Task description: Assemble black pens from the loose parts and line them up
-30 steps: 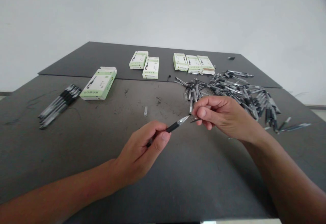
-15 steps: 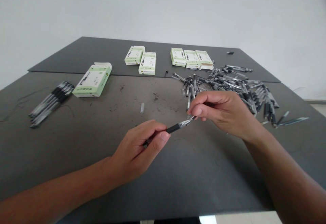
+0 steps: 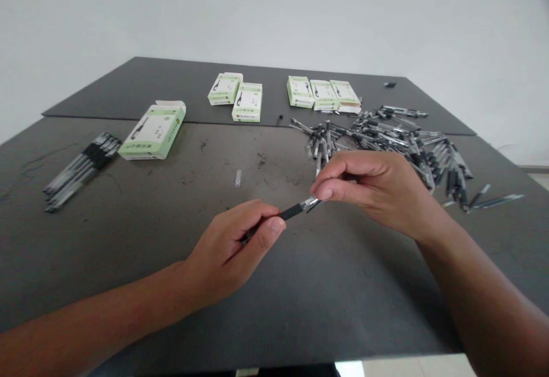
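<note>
Holding a pen (image 3: 291, 212) in the left hand (image 3: 238, 251), with thumb and curled forefinger closed on the black grip and the rear end lost inside the palm. Held aloft above the middle of the desk (image 3: 257, 320), well apart from both left and right edges. Slanting along its long axis, with the silvery tip aimed at the right edge and a little toward the far edge. Pinching with thumb and forefinger of the right hand (image 3: 381, 194) right at that tip, on a slim dark piece (image 3: 315, 206) mostly hidden by fingers, lying alongside the tip; cannot tell how far fitted.

Seen beyond the right hand, toward the right edge: a heap of loose pens (image 3: 381, 137). Seen near the left edge: a row of pens (image 3: 83, 171) laid side by side, just beside a green-and-white box (image 3: 152, 131). Set toward the far edge: two boxes (image 3: 247, 102) and three boxes (image 3: 300, 92).
</note>
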`<state>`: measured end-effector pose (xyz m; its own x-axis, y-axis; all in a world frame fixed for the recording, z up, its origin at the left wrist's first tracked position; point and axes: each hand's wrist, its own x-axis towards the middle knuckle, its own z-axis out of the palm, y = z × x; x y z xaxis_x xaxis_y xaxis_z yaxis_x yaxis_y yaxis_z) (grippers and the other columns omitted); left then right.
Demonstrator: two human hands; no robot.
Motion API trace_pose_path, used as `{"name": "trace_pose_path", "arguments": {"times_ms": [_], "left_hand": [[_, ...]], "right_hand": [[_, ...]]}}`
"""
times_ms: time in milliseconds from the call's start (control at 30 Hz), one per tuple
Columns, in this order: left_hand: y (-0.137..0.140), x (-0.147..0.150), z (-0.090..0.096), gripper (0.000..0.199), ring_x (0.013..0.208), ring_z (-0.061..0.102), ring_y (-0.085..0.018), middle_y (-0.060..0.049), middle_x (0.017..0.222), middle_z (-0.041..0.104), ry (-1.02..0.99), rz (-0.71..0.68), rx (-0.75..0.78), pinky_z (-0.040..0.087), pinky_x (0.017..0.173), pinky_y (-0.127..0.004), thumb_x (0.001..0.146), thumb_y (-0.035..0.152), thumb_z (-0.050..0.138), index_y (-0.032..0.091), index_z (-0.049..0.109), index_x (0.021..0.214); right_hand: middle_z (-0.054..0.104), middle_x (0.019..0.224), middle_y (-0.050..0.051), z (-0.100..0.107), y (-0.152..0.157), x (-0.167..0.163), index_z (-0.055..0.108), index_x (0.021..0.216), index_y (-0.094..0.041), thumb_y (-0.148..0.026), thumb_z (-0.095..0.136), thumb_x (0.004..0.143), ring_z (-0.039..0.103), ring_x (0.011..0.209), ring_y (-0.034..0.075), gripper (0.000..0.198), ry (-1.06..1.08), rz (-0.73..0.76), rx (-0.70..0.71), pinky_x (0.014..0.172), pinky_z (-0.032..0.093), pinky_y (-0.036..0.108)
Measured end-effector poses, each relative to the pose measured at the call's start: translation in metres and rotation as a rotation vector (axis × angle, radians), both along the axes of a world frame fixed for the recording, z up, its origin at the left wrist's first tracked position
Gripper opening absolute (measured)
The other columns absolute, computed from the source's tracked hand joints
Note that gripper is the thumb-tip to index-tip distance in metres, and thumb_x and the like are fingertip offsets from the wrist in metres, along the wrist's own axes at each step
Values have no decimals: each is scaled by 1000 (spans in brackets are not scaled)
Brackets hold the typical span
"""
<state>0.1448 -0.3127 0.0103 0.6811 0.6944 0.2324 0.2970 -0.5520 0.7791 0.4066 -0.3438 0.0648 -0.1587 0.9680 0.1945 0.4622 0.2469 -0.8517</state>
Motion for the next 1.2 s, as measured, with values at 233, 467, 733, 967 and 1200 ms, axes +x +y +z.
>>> {"name": "trace_pose_path", "arguments": {"times_ms": [233,467,733,967,1200], "left_hand": [[0,1,-2,24,66,62,-12,4,73,63,-31,-17,39,45,64,-25,109,29,53,20,71,97],[1,2,-4,22,72,64,-13,3,78,67,-42,-16,18,46,67,-25,109,27,53,20,71,99],[2,3,-8,22,71,63,-13,3,78,65,-44,-25,12,46,68,-25,109,28,53,21,67,94],[3,5,-6,20,71,62,-13,4,77,63,-54,-26,38,46,68,-25,108,24,54,20,66,92],[2,5,-4,20,70,60,-11,5,76,60,-55,-29,39,44,66,-23,108,22,55,19,65,91]], "right_hand": [[74,72,2,0,-2,-5,83,82,-24,-64,80,90,62,65,16,41,-86,-11,33,57,41,29],[69,73,1,-8,-5,-18,78,89,-25,-59,54,109,62,67,15,46,-186,-7,94,66,47,30],[76,131,6,-23,-12,-33,68,146,-33,-61,35,113,66,129,26,55,60,85,-12,118,45,45],[66,156,4,-30,-10,-40,40,170,-39,-72,20,110,48,155,31,71,217,134,-79,130,33,59],[62,160,-1,-32,-11,-41,45,166,-41,-73,22,110,41,161,32,68,275,145,-139,134,25,62]]}}
